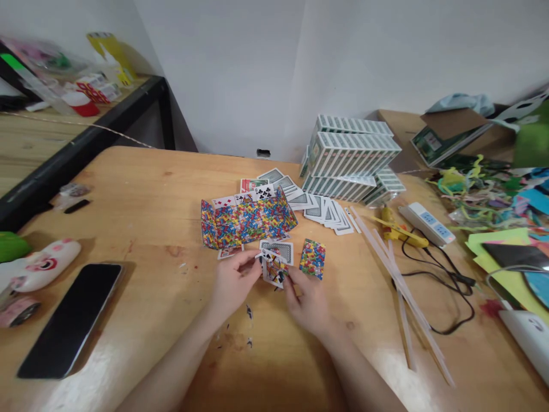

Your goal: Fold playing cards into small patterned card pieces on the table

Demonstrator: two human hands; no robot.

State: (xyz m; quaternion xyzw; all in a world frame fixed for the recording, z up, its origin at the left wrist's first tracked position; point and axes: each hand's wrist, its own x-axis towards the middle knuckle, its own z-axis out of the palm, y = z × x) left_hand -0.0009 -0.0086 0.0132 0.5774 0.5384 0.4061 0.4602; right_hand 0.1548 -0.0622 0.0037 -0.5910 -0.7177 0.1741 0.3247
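Note:
My left hand (235, 280) and my right hand (309, 300) both pinch a playing card (273, 271), a face card with a black suit. Left fingertips hold its upper left side, and right fingertips grip its right edge. Just behind it lies another card (281, 249), back up. Beyond the hands stands a folded panel (246, 223) covered in a colourful pattern, with playing cards (265, 193) showing along its top. A loose rectangle (313, 257) in the same pattern lies flat to the right of the hands. Fingertips partly hide the held card.
Face-down cards (328, 212) are fanned behind, before stacked striped boxes (354, 154). On the right lie clear glue sticks (405, 297), a yellow glue gun (392, 229), a power strip (426, 223) and a black cable (461, 289). A phone (71, 320) rests on the left.

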